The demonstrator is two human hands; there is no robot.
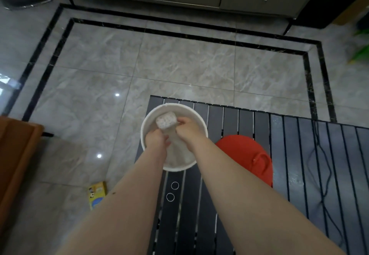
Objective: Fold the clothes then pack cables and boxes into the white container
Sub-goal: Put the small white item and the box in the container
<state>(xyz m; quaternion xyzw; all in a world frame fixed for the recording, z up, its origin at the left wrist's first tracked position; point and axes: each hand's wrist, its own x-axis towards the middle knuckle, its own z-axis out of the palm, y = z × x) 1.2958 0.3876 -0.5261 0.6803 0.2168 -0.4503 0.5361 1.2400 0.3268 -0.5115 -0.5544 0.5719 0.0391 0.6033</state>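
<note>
Slatted table (pixel 229 175): white round container (pixel 202 127), speckled box (pixel 166 122).

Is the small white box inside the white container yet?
Inside: the box sits within the container rim, both hands on it.

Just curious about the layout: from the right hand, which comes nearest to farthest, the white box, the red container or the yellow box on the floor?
1. white box, touching the right hand, inside the white container
2. red container, on the table to its right
3. yellow box, on the floor, far left

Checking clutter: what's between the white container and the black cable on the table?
Head view: a red lid lies between the container and cable; otherwise bare table slats.
</note>
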